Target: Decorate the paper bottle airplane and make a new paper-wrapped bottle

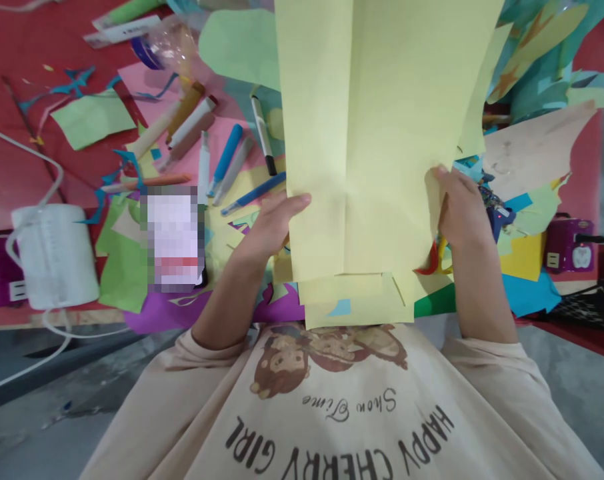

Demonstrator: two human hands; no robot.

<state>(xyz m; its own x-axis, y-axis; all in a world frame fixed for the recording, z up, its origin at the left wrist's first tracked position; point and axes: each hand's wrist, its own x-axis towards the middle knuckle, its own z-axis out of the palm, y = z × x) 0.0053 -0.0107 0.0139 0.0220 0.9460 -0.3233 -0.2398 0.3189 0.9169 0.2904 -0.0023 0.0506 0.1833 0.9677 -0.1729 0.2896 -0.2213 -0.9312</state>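
A large sheet of pale yellow paper (pixel 397 133) is held up in front of me, with a lengthwise fold line left of its middle. My left hand (pixel 275 223) grips its left edge, thumb on top and the other fingers hidden behind. On the right edge, my right hand (pixel 457 200) pinches the paper the same way. Below the sheet, a smaller yellow paper piece (pixel 357 307) with a blue scrap on it lies at the table edge. Red-and-yellow scissors handles (pixel 435 259) show partly beside my right wrist.
Several markers (pixel 227 160) and paper scraps cover the red table (pixel 12 87) at the left. A pixelated phone-like object (pixel 175 237) lies near my left forearm. A white box with a cable (pixel 56 257) stands far left. A purple box (pixel 569 245) sits at right.
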